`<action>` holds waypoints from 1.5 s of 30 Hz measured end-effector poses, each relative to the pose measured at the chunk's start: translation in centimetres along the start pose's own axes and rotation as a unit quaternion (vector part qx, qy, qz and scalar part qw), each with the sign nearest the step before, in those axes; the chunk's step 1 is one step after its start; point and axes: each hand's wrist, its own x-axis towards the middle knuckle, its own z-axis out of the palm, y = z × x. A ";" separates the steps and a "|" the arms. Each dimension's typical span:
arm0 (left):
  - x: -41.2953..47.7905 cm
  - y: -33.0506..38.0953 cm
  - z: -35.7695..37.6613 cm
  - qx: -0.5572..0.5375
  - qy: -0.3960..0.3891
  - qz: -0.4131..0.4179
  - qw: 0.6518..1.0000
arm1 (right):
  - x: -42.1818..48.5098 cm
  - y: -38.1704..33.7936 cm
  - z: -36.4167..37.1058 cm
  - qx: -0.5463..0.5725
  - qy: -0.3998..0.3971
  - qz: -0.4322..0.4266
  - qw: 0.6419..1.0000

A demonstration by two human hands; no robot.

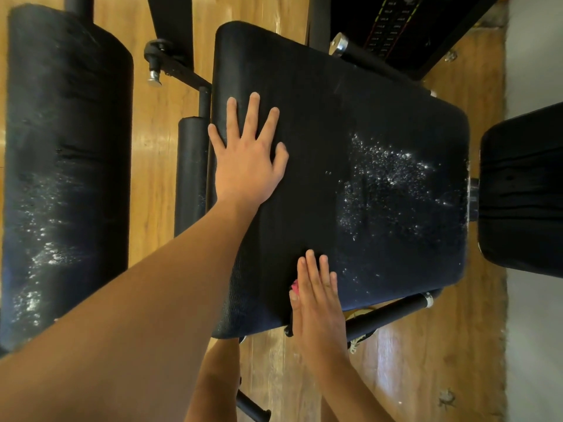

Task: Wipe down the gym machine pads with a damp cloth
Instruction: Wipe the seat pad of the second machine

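A black seat pad [350, 123] fills the middle of the view, with shiny droplets on its right half. My left hand [246, 156] lies flat on the pad's left part, fingers spread. My right hand [316, 300] lies with straight fingers on the pad's near edge, pressing a pink cloth [295, 287]. Only a small corner of the cloth shows by the thumb; the rest is hidden under the palm.
A large black roller pad [67, 166] with wet specks stands at the left, a smaller roller [190, 172] beside the seat, and another black pad [524, 190] at the right. The weight stack [393, 28] is at the top. Black frame bars [393, 315] cross the wooden floor.
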 end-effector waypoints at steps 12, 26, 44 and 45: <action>0.1 -0.2 0.6 -0.005 0.017 0.009 1.000 | 11.2 1.6 -3.7 0.126 0.060 0.031 0.990; 0.3 -0.2 0.5 -0.001 0.009 0.003 1.000 | 29.7 4.2 -9.1 0.108 0.112 0.009 0.988; 0.6 -0.1 0.2 -0.005 0.009 0.008 1.000 | 38.9 3.1 -10.8 0.049 0.055 -0.006 0.997; 0.6 -0.1 0.2 -0.004 0.008 0.008 1.000 | 38.8 3.1 -10.8 0.051 0.056 -0.010 0.997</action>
